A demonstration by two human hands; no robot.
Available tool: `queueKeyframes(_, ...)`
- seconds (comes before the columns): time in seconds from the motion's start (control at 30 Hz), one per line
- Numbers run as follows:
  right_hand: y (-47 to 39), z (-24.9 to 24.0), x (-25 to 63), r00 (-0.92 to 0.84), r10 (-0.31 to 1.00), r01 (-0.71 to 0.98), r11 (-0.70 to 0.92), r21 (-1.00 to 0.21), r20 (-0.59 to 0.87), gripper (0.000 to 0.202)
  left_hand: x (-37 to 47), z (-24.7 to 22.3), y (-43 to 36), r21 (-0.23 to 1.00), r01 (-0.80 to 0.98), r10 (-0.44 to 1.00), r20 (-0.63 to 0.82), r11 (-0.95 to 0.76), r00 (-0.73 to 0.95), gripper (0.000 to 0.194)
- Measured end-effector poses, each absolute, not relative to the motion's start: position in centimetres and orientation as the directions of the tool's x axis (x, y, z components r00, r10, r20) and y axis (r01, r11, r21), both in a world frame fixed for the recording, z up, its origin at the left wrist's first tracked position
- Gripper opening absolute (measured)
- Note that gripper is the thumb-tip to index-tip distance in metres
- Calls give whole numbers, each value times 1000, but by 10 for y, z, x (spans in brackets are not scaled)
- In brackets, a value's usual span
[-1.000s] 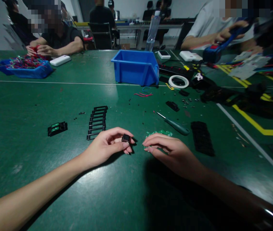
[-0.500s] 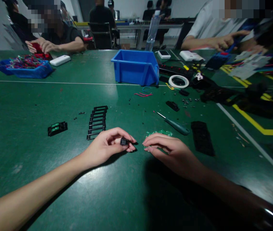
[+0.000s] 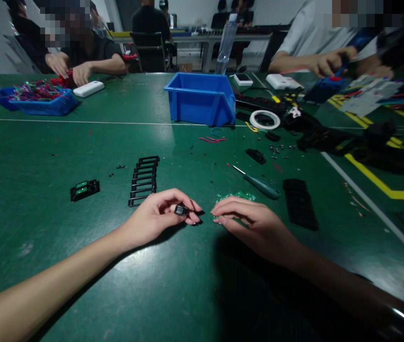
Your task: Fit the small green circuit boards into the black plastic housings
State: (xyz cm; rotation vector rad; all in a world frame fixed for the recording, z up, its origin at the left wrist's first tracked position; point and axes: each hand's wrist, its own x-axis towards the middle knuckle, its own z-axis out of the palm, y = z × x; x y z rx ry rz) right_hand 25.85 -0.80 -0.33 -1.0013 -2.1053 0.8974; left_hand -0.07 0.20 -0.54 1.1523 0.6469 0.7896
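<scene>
A small black plastic part (image 3: 181,209) is held in the curled fingers of my left hand (image 3: 159,211), close above the table. My right hand (image 3: 253,221) is bent low over a pile of small green pieces (image 3: 239,195); its thumb and fingers are a little apart, and part of the pile is hidden under them. Just behind my left hand lies a ladder-like row of black frames (image 3: 144,178). Farther left is a black part with green pieces set in it (image 3: 85,190). A screwdriver with a green handle (image 3: 262,186) lies beyond my right hand.
A blue bin (image 3: 202,102) stands ahead, a bottle (image 3: 226,45) behind it. A blue tray (image 3: 50,107) of coloured wires is at left. A black panel (image 3: 299,203), white ring (image 3: 265,120), loose screws (image 3: 276,149) and dark cables are at right. Other people work across the table.
The black part in my left hand has turned and shifted slightly left. My right hand has hardly moved. The hands of the person at far left have moved apart around a red item.
</scene>
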Motion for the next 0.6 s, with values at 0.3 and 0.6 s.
queueKeyframes(0.3,-8,-3,259,-514,825,402,472,-785,233,16,0,-4,1,955,-224,813,-30,195,581,12)
queueKeyframes(0.6,-8,-3,259,-522,817,397,487,-778,245,16,-1,-3,2,952,-229,813,-34,203,581,12)
